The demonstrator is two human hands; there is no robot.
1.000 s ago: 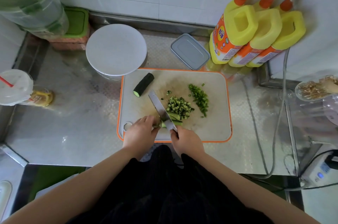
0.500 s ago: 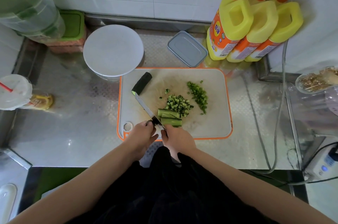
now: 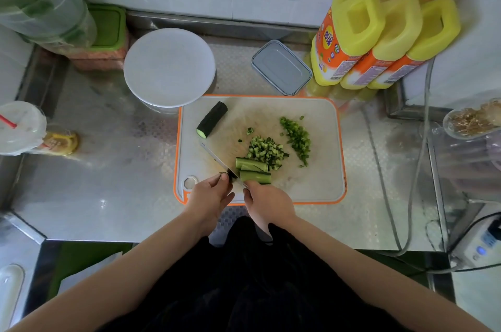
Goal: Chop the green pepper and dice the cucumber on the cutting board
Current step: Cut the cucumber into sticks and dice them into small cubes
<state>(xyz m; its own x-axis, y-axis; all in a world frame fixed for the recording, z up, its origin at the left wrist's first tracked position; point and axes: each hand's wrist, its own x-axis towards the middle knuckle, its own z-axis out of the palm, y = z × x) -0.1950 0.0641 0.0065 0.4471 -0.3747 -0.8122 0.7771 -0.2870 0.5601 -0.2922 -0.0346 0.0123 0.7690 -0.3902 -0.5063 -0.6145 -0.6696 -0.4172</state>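
The white cutting board point(image 3: 320, 185) has an orange rim. On it lie a dark cucumber end piece point(image 3: 212, 119) at the far left, a pile of diced cucumber point(image 3: 264, 150) in the middle and chopped green pepper point(image 3: 296, 139) to its right. Cut cucumber strips point(image 3: 253, 170) lie beside the dice, just past my right hand. My right hand point(image 3: 267, 203) grips the handle of a knife point(image 3: 217, 158), whose blade lies left of the strips with its tip toward the end piece. My left hand point(image 3: 210, 196) holds nothing; its fingertips touch the blade near the handle.
A round white lid point(image 3: 169, 67) on a container stands just behind the board's left corner, and a grey lidded box point(image 3: 282, 71) behind it. Three yellow pump bottles point(image 3: 379, 39) stand at the back right. A cable point(image 3: 417, 169) runs down the right. A lidded cup point(image 3: 20, 127) is at the left.
The knife swung off the cucumber strips to their left, its tip now toward the end piece. My left hand let go of the strips and moved to the blade.
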